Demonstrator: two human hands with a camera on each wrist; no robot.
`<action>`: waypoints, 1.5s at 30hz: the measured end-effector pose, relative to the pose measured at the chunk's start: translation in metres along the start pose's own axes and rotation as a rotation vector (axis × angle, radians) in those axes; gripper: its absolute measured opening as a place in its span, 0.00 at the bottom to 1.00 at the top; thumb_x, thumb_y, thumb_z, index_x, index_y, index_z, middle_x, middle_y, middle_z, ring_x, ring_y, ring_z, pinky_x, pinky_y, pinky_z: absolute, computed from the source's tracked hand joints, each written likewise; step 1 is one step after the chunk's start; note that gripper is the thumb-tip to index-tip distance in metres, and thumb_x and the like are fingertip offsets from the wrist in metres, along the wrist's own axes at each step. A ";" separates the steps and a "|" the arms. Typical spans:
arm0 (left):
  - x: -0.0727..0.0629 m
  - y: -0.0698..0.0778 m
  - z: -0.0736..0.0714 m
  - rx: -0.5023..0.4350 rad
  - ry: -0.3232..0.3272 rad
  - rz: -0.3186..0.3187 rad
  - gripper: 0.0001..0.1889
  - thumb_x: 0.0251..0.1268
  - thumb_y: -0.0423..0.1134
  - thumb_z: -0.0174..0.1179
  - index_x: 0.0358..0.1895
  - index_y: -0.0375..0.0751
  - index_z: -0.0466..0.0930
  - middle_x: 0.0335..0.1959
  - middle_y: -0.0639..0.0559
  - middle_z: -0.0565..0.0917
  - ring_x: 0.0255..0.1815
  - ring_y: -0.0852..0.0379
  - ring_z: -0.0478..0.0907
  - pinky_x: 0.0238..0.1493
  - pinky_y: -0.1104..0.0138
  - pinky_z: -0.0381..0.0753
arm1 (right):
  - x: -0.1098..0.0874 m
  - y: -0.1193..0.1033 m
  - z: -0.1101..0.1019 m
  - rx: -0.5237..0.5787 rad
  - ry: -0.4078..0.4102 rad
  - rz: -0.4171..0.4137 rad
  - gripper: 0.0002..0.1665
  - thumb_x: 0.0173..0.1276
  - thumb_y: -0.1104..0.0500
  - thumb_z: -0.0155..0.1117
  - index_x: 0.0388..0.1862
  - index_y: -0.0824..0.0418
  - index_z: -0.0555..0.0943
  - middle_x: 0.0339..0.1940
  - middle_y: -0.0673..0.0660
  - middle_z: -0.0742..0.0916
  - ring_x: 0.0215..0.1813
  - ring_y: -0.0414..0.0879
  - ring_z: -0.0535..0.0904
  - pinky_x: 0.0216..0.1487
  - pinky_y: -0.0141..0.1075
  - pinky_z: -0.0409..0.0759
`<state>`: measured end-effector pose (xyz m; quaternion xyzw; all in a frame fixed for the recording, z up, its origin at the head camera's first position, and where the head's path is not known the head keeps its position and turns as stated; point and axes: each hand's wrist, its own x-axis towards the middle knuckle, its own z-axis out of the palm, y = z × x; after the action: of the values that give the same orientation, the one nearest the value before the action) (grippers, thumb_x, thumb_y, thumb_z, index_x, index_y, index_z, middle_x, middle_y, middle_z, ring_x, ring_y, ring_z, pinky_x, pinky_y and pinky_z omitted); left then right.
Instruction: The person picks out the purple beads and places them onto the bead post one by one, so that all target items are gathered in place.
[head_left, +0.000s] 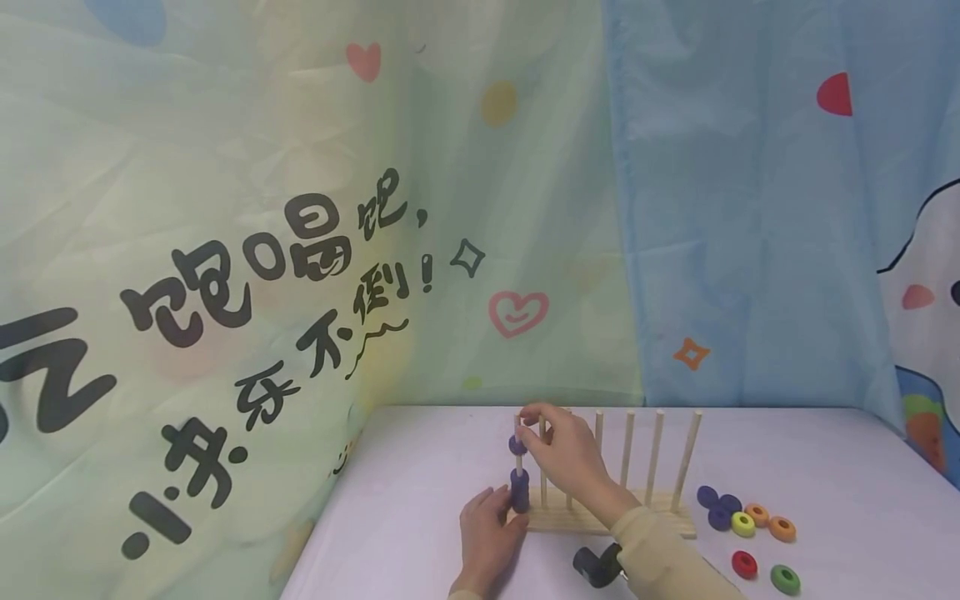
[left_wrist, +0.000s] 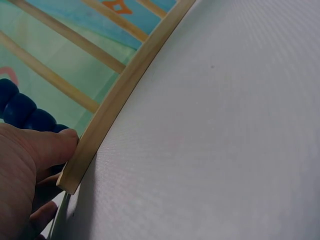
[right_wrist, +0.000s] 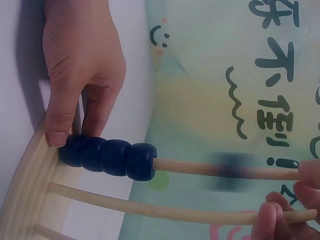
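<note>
A wooden peg rack [head_left: 577, 522] with a row of upright pegs stands on the table. Several dark blue beads [right_wrist: 115, 156] are stacked at the bottom of its leftmost peg. Above them one more blue bead [head_left: 517, 445] is on the same peg, motion-blurred in the right wrist view and apart from the stack. My right hand [head_left: 568, 454] is at the top of this peg, fingertips around the peg's tip, with the bead below them. My left hand [head_left: 491, 532] grips the rack's left end, its thumb [left_wrist: 60, 145] on the base beside the lowest beads.
Right of the rack lie loose beads: several blue beads [head_left: 720, 518], a yellow bead [head_left: 743, 524], two orange beads [head_left: 782, 528], a red bead [head_left: 744, 565] and a green bead [head_left: 785, 579]. A black object [head_left: 592, 568] lies before the rack, partly behind my right sleeve.
</note>
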<state>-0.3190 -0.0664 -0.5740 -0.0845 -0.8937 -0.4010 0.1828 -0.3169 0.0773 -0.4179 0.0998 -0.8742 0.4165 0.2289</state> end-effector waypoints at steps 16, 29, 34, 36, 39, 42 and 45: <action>-0.002 0.008 -0.003 -0.003 0.009 -0.010 0.21 0.47 0.39 0.72 0.49 0.43 0.85 0.51 0.48 0.86 0.60 0.41 0.75 0.65 0.43 0.65 | -0.010 -0.001 -0.017 0.124 0.142 -0.077 0.12 0.63 0.62 0.68 0.46 0.54 0.84 0.43 0.49 0.88 0.27 0.37 0.79 0.24 0.30 0.78; -0.002 0.000 0.001 0.016 -0.009 -0.033 0.21 0.48 0.41 0.73 0.50 0.43 0.85 0.53 0.49 0.85 0.61 0.43 0.75 0.65 0.44 0.65 | -0.043 0.026 -0.013 0.196 0.236 -0.042 0.07 0.62 0.68 0.68 0.38 0.58 0.85 0.35 0.51 0.89 0.24 0.36 0.77 0.24 0.29 0.78; -0.001 0.000 0.002 0.019 -0.014 -0.034 0.22 0.48 0.42 0.73 0.50 0.44 0.84 0.53 0.49 0.85 0.60 0.43 0.75 0.65 0.43 0.65 | -0.061 0.043 -0.007 0.188 0.237 0.009 0.06 0.61 0.68 0.68 0.36 0.58 0.85 0.33 0.52 0.89 0.23 0.34 0.76 0.19 0.27 0.74; -0.001 0.000 0.002 0.018 -0.011 -0.030 0.22 0.48 0.42 0.73 0.50 0.43 0.84 0.52 0.49 0.85 0.60 0.43 0.75 0.65 0.43 0.65 | -0.068 0.050 -0.005 0.176 0.220 0.064 0.05 0.62 0.66 0.69 0.35 0.58 0.85 0.32 0.52 0.89 0.23 0.34 0.76 0.19 0.27 0.74; -0.001 -0.001 0.003 0.014 -0.007 -0.021 0.22 0.49 0.42 0.72 0.50 0.43 0.84 0.52 0.48 0.85 0.60 0.42 0.75 0.65 0.43 0.65 | -0.080 0.061 -0.005 0.157 0.199 0.148 0.04 0.62 0.65 0.68 0.35 0.57 0.85 0.31 0.50 0.89 0.24 0.34 0.76 0.20 0.27 0.74; -0.001 -0.002 0.003 0.006 0.001 -0.005 0.22 0.48 0.41 0.72 0.50 0.42 0.84 0.51 0.47 0.86 0.60 0.41 0.76 0.64 0.42 0.65 | -0.091 0.074 -0.004 0.126 0.201 0.211 0.05 0.62 0.65 0.69 0.35 0.56 0.85 0.31 0.49 0.89 0.25 0.33 0.75 0.22 0.27 0.74; -0.002 -0.002 0.002 0.003 -0.006 0.000 0.22 0.48 0.41 0.72 0.50 0.42 0.84 0.51 0.47 0.86 0.60 0.41 0.76 0.64 0.42 0.65 | -0.101 0.086 -0.003 0.107 0.211 0.278 0.05 0.62 0.64 0.69 0.35 0.56 0.85 0.32 0.50 0.89 0.25 0.33 0.75 0.25 0.27 0.75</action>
<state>-0.3186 -0.0660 -0.5772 -0.0853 -0.8948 -0.3994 0.1804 -0.2592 0.1325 -0.5238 -0.0543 -0.8272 0.4984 0.2538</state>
